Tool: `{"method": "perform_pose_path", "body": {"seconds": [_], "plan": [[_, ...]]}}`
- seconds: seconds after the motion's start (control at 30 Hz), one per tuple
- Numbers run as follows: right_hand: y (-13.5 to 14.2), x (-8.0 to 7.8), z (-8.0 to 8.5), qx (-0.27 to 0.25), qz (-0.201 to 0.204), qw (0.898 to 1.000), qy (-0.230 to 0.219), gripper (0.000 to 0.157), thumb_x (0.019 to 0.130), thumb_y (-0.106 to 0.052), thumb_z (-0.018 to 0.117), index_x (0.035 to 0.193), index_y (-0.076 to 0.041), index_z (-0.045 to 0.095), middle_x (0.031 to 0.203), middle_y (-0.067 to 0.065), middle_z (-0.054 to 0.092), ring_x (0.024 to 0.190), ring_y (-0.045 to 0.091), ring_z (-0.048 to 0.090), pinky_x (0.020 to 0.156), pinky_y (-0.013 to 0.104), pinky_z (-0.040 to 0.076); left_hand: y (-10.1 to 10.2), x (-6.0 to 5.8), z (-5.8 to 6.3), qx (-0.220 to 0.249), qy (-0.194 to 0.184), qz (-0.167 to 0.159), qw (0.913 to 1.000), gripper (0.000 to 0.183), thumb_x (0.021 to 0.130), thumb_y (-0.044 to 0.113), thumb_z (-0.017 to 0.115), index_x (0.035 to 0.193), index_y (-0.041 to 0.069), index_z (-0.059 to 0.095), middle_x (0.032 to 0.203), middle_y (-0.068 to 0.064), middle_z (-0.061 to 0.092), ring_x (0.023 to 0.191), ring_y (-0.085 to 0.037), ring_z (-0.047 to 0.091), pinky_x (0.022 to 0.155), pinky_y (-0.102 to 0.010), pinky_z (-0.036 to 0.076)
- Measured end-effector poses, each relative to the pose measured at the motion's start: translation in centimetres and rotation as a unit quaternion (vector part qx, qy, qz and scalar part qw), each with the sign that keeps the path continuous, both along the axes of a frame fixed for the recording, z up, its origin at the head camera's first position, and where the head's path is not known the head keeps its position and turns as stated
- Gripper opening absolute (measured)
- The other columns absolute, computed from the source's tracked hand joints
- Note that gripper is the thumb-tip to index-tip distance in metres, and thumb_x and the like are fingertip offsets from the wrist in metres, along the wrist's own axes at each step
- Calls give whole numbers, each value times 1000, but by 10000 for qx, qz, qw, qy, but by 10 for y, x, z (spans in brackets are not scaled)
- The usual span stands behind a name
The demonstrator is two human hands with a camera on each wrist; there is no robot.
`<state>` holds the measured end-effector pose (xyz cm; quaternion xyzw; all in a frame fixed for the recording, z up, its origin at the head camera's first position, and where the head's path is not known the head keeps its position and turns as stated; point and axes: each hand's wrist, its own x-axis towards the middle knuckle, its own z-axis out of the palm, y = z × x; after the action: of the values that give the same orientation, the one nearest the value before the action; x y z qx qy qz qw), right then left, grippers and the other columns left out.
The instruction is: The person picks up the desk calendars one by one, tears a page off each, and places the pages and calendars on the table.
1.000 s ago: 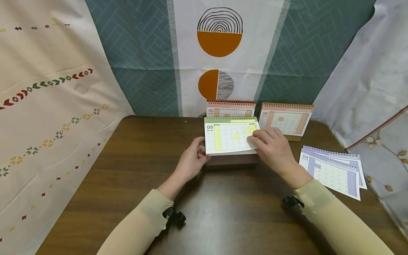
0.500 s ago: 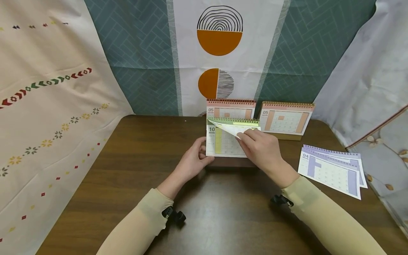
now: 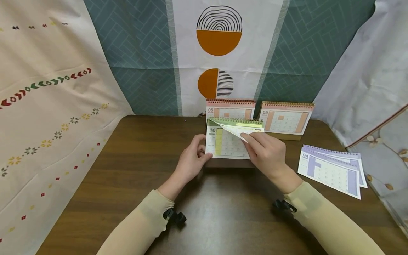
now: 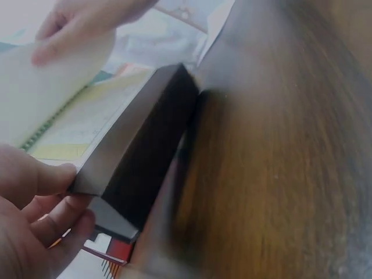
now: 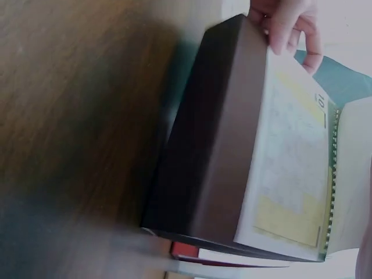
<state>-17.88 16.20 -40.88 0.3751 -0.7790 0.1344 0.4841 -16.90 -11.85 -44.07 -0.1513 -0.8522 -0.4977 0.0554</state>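
Note:
A spiral-bound desk calendar (image 3: 227, 146) with a green header stands mid-table on its dark brown stand (image 5: 232, 139), its page marked 10 showing. At its left edge my left hand (image 3: 191, 156) holds the calendar, the thumb on the front lower corner and the fingers curled behind, as the left wrist view also shows. My right hand (image 3: 269, 152) pinches a calendar page (image 3: 233, 130), which is peeled up diagonally from the coil at its upper left. In the left wrist view this lifted page (image 4: 35, 87) looks pale and blank on its visible side.
Close behind stands one pink-header calendar (image 3: 231, 108), partly hidden; another pink calendar (image 3: 285, 120) is to its right. Loose purple calendar sheets (image 3: 331, 173) lie at the right side of the brown wooden table (image 3: 127, 170). A patterned cloth (image 3: 143, 60) hangs behind the table.
The page marked 09 lay flat over the calendar and is now lifted by my right hand, exposing page 10. That hand has shifted slightly downward; my left hand keeps its hold.

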Motion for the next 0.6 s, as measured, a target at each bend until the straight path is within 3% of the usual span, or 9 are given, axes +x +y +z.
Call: {"method": "perform_pose_path", "body": {"seconds": [0.13,0.33,0.6], "plan": [[-4,6,6,-63,-23,9999,-108,26,113,-23,65,124,-5,80,91,11,77,68,31,73,51,46,55,1,0,-2,-219,322,174,9991,56,99,2,83,144,16,52,106,1,81,85,-14,71,79,-41,54],[-15,14,19,344,-72,9971,-678,36,115,-41,61,120,-10,79,81,6,75,61,23,69,46,39,46,0,0,-4,-431,558,398,9967,49,96,2,86,133,16,57,101,2,81,87,-14,73,82,-44,54],[-30,19,44,563,-279,9933,-974,18,102,-25,79,102,-7,77,78,6,76,56,23,68,41,36,36,0,-1,-4,-448,565,407,9966,26,100,9,84,114,15,62,95,4,76,83,-14,68,77,-39,51]]}}
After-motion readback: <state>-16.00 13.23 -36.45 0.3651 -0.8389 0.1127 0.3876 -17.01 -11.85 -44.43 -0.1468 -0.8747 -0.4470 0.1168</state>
